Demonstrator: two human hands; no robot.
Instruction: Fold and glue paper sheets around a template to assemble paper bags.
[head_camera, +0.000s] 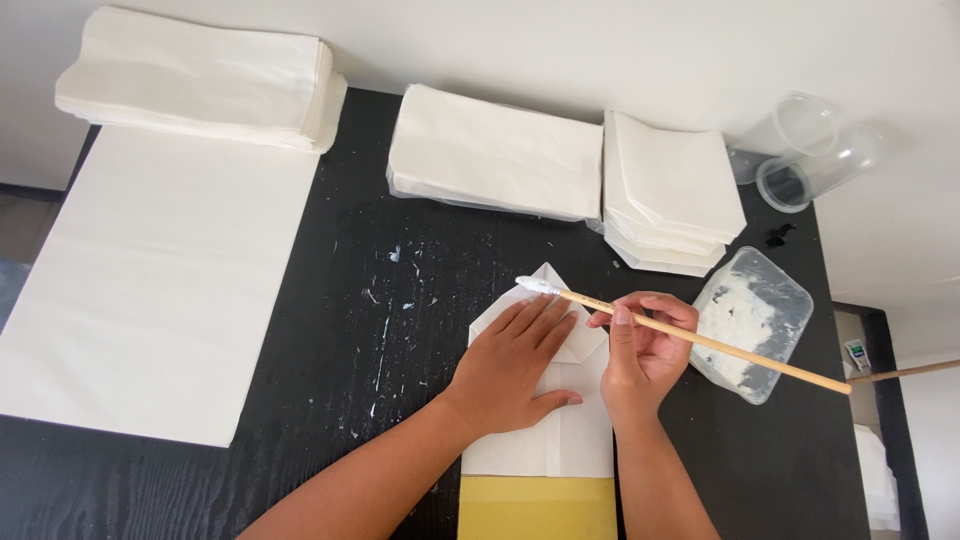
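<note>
The folded bag (545, 400) is best pressed flat under the spread left hand (515, 365) while the brush (690, 338), pinched in the right hand (640, 355), is stroked lightly along the flap.

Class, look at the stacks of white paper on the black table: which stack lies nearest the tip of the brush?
The small stack of folded sheets at the back right, beside the clear plastic tray. The two other stacks lie farther left of the brush, held in the right hand.

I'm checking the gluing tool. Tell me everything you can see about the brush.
The brush is a long, thin, pale wooden stick with a small white, paste-coated tip. The right hand pinches it near the tip end; its handle slants down to the right over the clear tray. The tip sits at the folded white paper's top point.
</note>
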